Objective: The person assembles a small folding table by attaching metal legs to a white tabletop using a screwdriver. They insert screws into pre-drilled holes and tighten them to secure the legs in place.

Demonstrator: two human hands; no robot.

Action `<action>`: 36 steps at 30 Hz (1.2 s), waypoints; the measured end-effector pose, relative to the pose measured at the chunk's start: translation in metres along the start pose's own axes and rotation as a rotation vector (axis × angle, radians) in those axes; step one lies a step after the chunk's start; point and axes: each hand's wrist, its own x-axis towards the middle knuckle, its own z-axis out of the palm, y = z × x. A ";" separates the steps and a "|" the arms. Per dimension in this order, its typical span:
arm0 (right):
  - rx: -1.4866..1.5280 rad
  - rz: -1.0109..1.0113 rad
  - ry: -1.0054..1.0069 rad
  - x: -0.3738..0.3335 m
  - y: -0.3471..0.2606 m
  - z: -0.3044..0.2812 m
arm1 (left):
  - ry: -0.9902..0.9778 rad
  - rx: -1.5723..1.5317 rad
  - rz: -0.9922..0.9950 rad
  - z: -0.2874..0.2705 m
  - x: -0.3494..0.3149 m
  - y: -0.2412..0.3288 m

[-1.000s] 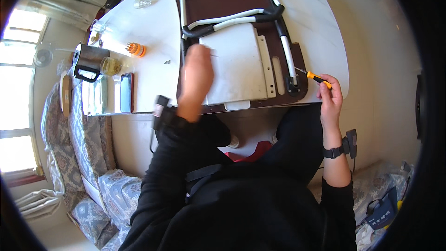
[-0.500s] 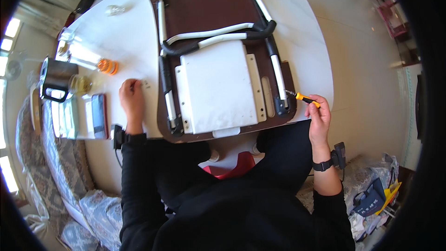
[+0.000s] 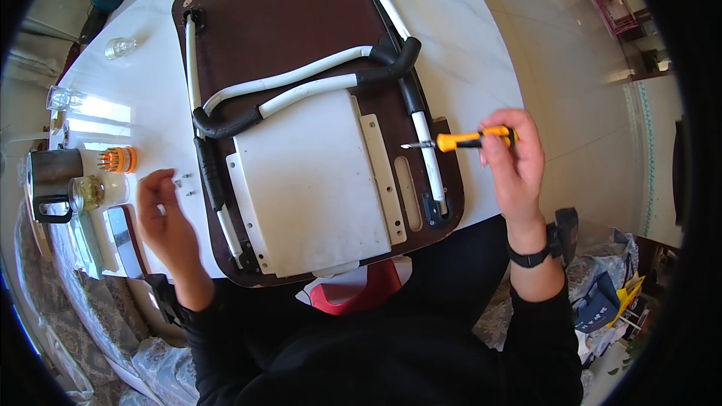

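Note:
My right hand (image 3: 519,162) grips a yellow-and-black screwdriver (image 3: 474,140), whose metal tip points left across the right-hand white tube leg. On the table left of a dark brown board, my left hand (image 3: 167,229) is loosely curled with its fingers apart, beside several small screws (image 3: 185,183). The board (image 3: 278,11) lies underside up, bearing folded white tube legs (image 3: 308,95) with black foam sleeves. A white flat box or drawer (image 3: 316,188) sits on the board between two white rails with holes. Black brackets (image 3: 434,210) join the leg ends to the board.
Left on the white table (image 3: 162,98) stand an orange bit holder (image 3: 117,159), a kettle (image 3: 56,180), a glass jar (image 3: 86,192) and a phone (image 3: 125,240). Clear glasses (image 3: 120,48) stand farther back. A red stool (image 3: 357,289) shows below the board's near edge.
The screwdriver has lifted away from the lower right bracket and now points level to the left. My left hand's fingers have loosened from a pinch. The whole view has shifted.

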 end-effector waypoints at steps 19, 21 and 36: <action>-0.583 -0.413 -0.360 0.073 0.004 0.055 | -0.708 0.066 0.319 0.090 -0.052 0.097; -0.571 -0.417 -0.416 0.075 0.001 0.056 | -0.710 0.064 0.323 0.090 -0.052 0.097; -0.607 -0.305 -0.687 0.094 -0.024 0.058 | -0.624 -0.102 0.238 0.115 -0.045 0.125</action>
